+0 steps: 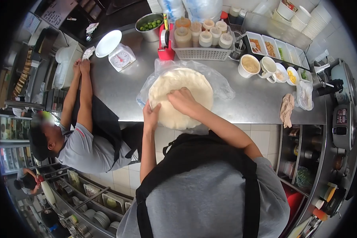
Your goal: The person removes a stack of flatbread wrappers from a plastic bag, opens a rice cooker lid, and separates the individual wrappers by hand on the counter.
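Writing on the sign point(54, 14), scale point(122, 58) and cooker point(341, 133) is too small to read, as is the plastic's point(222, 85) blue print. The dough point(196, 87) lies on the plastic, near the counter's point(246, 109) front edge. The right hand point(181, 100), curled, touches it, fingertips hidden; the left hand point(151, 115), partly open, holds its rim, some fingers unclear.

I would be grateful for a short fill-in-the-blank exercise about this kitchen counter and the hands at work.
The left hand touches the dough's edge; the right hand is nearer its ____.
The metal pot holds small fruits coloured ____.
The scale stands to the dough's ____.
The cloth lies to the dough's ____.

Missing words: middle; green; left; right.
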`<state>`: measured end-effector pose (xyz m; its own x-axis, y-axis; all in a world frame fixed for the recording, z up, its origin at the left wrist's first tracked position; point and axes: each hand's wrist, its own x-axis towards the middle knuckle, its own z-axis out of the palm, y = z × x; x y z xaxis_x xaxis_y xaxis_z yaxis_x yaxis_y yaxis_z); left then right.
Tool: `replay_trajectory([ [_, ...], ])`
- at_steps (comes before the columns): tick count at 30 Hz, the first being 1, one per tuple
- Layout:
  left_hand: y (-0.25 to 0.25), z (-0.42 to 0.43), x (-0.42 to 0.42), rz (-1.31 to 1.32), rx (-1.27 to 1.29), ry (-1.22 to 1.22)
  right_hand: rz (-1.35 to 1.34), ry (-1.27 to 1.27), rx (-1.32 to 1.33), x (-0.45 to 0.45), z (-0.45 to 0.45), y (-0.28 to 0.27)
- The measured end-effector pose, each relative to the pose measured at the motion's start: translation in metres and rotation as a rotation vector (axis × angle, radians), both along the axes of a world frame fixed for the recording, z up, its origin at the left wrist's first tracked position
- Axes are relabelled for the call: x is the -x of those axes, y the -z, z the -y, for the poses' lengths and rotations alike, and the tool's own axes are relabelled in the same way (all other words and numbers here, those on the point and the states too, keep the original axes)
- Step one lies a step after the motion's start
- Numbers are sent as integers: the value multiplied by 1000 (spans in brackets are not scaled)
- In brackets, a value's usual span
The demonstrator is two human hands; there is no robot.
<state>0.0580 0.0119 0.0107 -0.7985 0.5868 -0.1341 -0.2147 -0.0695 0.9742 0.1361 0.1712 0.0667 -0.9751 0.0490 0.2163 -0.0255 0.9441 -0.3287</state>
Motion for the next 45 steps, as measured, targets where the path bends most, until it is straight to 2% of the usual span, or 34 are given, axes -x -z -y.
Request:
replay_trajectory([
  [4,-2,-5,-31,338,-265,-174,-142,17,-20,-13,-7,-27],
  [7,4,0,-38,337,-204,-85,-77,21,-45,-23,-4,-4],
  [9,9,-1,-33,295,-112,-57,62,18,-52,-27,-2,13],
  [12,22,3,-27,195,34,-33,-131,55,-92,-24,16,25],
  [17,8,3,-32,-80,168,23,-12,-12,-58,-12,15,18],
  [21,1,4,-39,-20,100,11,90,61,120,-13,-13,-3],
  [24,-11,-2,-36,-30,126,39,140,118,154,-14,-9,15],
  [27,-12,-7,-23,-95,173,43,-29,79,72,-15,10,17],
  [29,-6,-7,-16,-216,192,60,-12,21,31,-9,13,20],
  [30,-3,-5,-16,-177,161,60,-3,-9,11,-6,11,22],
  [33,-8,0,-21,-108,91,60,-13,-5,146,-6,-13,5],
  [36,1,5,-20,-108,88,65,12,121,346,-10,-38,12],
  [38,0,2,-19,-82,116,81,42,134,300,-10,-35,17],
  [42,-2,-11,-6,-284,205,97,-63,73,211,-6,-15,5],
  [45,0,-13,-1,-390,312,88,65,2,99,6,-13,10],
])
